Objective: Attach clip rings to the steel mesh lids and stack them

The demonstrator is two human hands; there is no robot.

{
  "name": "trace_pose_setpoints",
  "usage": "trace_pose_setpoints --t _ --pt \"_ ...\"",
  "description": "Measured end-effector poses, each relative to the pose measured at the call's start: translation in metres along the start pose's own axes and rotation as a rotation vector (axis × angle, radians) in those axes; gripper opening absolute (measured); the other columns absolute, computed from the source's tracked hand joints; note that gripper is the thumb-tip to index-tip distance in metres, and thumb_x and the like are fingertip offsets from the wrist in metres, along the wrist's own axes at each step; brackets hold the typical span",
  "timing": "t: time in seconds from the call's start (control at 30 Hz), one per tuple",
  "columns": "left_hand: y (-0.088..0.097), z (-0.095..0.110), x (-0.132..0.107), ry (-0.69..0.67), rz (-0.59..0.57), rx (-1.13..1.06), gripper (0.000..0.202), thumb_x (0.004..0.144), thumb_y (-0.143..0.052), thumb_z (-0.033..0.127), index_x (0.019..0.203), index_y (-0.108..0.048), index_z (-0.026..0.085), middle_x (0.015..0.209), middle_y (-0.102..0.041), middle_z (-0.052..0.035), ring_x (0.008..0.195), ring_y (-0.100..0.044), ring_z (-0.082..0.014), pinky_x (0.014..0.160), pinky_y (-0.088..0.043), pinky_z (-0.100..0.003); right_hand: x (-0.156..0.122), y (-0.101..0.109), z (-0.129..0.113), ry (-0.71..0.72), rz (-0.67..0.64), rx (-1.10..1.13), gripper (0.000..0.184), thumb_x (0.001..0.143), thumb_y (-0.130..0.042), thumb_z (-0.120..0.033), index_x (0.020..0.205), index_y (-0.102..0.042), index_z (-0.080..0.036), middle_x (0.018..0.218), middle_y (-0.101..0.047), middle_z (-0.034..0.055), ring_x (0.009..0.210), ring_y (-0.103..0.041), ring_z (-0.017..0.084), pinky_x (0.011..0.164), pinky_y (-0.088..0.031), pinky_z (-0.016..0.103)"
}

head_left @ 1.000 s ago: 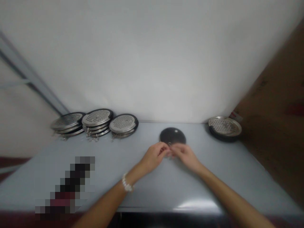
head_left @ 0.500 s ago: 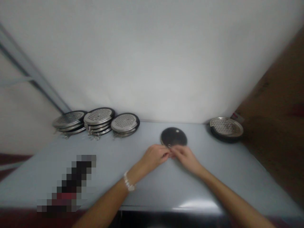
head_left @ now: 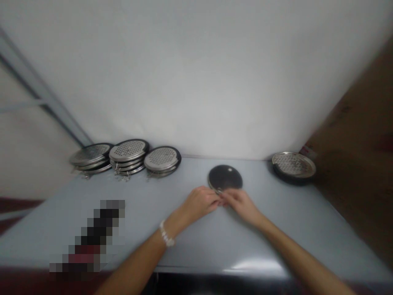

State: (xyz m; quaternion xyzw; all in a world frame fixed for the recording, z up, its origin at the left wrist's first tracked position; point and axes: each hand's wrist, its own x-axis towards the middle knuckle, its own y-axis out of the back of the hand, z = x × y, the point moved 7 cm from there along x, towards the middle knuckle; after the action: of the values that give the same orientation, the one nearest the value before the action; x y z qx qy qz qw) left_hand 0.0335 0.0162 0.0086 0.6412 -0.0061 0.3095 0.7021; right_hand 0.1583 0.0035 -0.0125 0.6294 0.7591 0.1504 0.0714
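- Curled, almost shut left hand [head_left: 199, 203] and right hand [head_left: 241, 205], tips meeting, any hold too hidden to tell
- Round black disc [head_left: 225, 178] just past both hands, on a pale gray table [head_left: 215, 241]
- Stacks of round steel mesh lids [head_left: 129, 150] well past the left hand

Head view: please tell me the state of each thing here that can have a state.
Left hand, closed at the disc's lower edge, grip unclear
Right hand, closed against the left hand, grip unclear
Dark round disc, lying flat, dark face up
Three stacks of perforated steel discs, piled, steel face up
Single perforated steel disc, lying apart, steel face up
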Motion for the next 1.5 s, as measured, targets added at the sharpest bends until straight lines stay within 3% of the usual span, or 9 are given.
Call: trace_pose_setpoints --t 0.3,0.57,0.8,0.93,1.17,1.5 --pt "-0.001 0.0 0.001 0.03 -0.06 -0.024 0.014 0.092 -0.062 0.02 0.088 -0.075 0.019 0.084 -0.076 -0.0033 0.076 -0.069 -0.0167 0.075 -0.048 -0.028 0.001 0.0 0.002 -0.002 -0.011 0.033 0.054 0.09 -0.051 -0.065 0.08 -0.071 -0.016 0.078 -0.076 0.0085 0.073 -0.07 0.02 0.07 -0.055 0.031" --pt "-0.005 -0.003 -0.001 0.044 -0.009 0.036 0.011 0.091 -0.062 0.02 0.085 -0.072 0.018 0.079 -0.074 -0.0038 0.074 -0.067 -0.0171 0.074 -0.048 -0.028 0.001 -0.002 0.002 -0.003 -0.011 0.113 0.053 0.091 -0.052 -0.063 0.082 -0.072 -0.015 0.078 -0.076 0.0088 0.071 -0.07 0.02 0.068 -0.055 0.031" --pt "0.0 -0.008 -0.001 0.135 0.006 0.076 0.009 0.087 -0.064 0.015 0.087 -0.072 0.019 0.08 -0.073 -0.0034 0.074 -0.066 -0.0179 0.075 -0.048 -0.029 -0.005 0.011 -0.015 0.091 0.154 -0.169 0.042 0.097 -0.05 -0.048 0.083 -0.074 -0.017 0.08 -0.076 0.0069 0.073 -0.068 0.02 0.068 -0.052 0.028" --pt "0.002 -0.008 -0.001 0.16 0.005 0.066 0.01 0.087 -0.065 0.015 0.092 -0.073 0.019 0.083 -0.074 -0.0038 0.076 -0.067 -0.018 0.075 -0.048 -0.029 -0.007 0.008 -0.015 0.136 0.143 -0.24 0.036 0.097 -0.05 -0.041 0.081 -0.073 -0.018 0.076 -0.075 0.0059 0.071 -0.068 0.02 0.066 -0.051 0.027" --pt "0.002 -0.009 -0.001 0.171 0.004 0.056 0.011 0.088 -0.065 0.016 0.093 -0.073 0.019 0.085 -0.075 -0.0049 0.077 -0.067 -0.0194 0.075 -0.049 -0.03 -0.012 0.001 -0.011 0.199 0.118 -0.364 0.026 0.096 -0.051 -0.033 0.095 -0.072 -0.019 0.08 -0.076 0.0056 0.068 -0.067 0.019 0.064 -0.049 0.027" --pt "0.003 -0.01 -0.002 0.193 0.003 0.08 0.009 0.089 -0.064 0.016 0.086 -0.073 0.018 0.08 -0.073 -0.0051 0.074 -0.066 -0.0187 0.075 -0.048 -0.03 -0.012 0.001 -0.016 0.237 0.134 -0.445 0.023 0.09 -0.052 -0.025 0.076 -0.069 -0.019 0.062 -0.066 0.0013 0.053 -0.055 0.014 0.055 -0.041 0.025"
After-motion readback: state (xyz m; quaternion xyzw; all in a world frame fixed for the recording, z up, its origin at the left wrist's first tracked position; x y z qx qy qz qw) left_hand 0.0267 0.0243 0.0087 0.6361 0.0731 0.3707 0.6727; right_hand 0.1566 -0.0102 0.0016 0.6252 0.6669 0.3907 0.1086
